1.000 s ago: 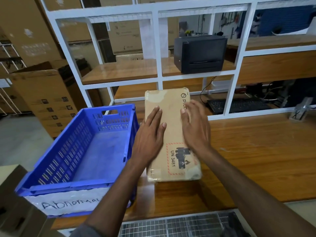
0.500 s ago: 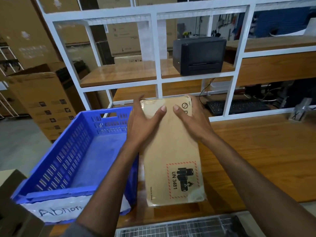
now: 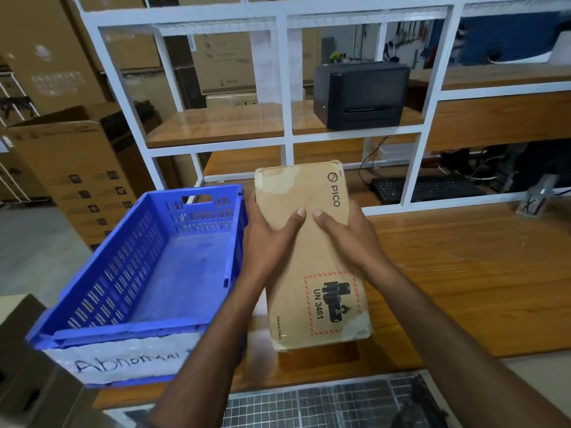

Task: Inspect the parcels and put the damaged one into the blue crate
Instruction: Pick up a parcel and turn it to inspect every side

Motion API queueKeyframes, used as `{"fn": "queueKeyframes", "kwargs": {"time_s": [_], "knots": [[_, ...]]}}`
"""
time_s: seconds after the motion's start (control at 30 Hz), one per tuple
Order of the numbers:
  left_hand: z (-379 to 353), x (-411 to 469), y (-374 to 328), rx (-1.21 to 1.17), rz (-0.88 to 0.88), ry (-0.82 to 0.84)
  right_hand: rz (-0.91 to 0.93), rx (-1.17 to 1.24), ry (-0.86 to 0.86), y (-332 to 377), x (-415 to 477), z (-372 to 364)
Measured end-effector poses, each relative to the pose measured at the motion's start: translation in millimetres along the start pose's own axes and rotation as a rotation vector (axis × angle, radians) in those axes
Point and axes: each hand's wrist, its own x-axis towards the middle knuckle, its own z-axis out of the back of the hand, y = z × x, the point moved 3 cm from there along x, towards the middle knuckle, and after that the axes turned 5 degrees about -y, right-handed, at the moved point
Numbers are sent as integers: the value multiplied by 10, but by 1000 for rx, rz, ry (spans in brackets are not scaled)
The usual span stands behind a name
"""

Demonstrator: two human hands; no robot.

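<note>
Far left: stacked brown cartons [image 3: 77,168] on floor, printed icons on side, blurred.

Left, near edge of wooden bench [image 3: 463,273]: blue crate [image 3: 102,291], slotted walls, inside bare. White label [image 3: 123,359] on near wall, handwritten "Abnormal".

Just right of crate: left hand [image 3: 268,239] clamped on left edge of parcel [image 3: 312,251], thumb across top face, fingers wrapped under & hidden. Forearm crossing crate's near-right corner.

Centre: parcel = long flat brown box, lengthwise near-to-far, held at its far half. Far end tipped up off bench; near end low, shadow underneath, contact w/ bench can't tell. "PICO" logo at far right of top face, red-hatched "UN 3481" battery mark near end. Tape wrinkled at far-left corner; near corners scuffed, pale patches. Outside crate, just beside its right wall.

Right of centre: right hand [image 3: 349,233] gripping parcel's right edge, thumb on top, tip close to left thumb, not touching.

Behind, far: white shelf frame [image 3: 287,88], wood shelves. Black printer [image 3: 361,94] on mid shelf, right of centre. Black keyboard [image 3: 426,189] lower, far right, behind frame. Cables further right, blurred.
</note>
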Motion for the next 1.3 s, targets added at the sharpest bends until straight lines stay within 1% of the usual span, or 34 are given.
{"fn": "queueKeyframes", "kwargs": {"time_s": [0.07,0.17,0.33,0.4,0.5,0.57,0.63,0.77,0.83,0.9,0.93,1.0,1.03,1.07,1.1,1.13,1.17,1.2,1.23,1.3], "knots": [[4,-55,2,-4,19,-6,-5,18,-38,-18,-77,2],[30,-61,6,11,-13,23,38,-38,-78,-5,-97,-1],[-6,-84,-21,5,-46,-27,67,-124,-135,46,-88,-39],[7,-81,-26,15,-35,35,46,-121,-62,32,-77,-10],[128,-133,-3,26,38,231,-45,22,144,-68,-132,60],[196,-200,62,55,73,309,-29,28,184,-103,-203,98],[230,-257,104,64,79,290,12,8,133,-92,-251,106],[146,-318,70,103,-12,142,62,-73,16,-34,-254,14],[87,-355,85,89,-30,125,49,-110,39,-20,-242,-9],[93,-356,156,89,4,213,-34,-35,172,-54,-260,50],[144,-368,167,88,50,303,-76,9,267,-89,-297,100],[256,-401,217,110,121,506,-82,-12,411,-211,-369,199],[300,-420,245,120,121,566,-64,-37,422,-280,-401,223],[317,-429,262,122,98,567,-41,-53,374,-338,-416,219],[309,-427,279,122,62,522,-14,-64,278,-381,-412,196],[284,-418,287,138,35,444,17,-84,176,-394,-402,168],[254,-413,290,148,22,368,40,-104,109,-390,-398,138],[224,-415,305,149,20,330,40,-107,91,-403,-384,101],[195,-431,321,135,15,331,29,-89,109,-424,-368,69],[161,-470,374,132,5,374,-15,-47,177,-478,-344,53]]}}
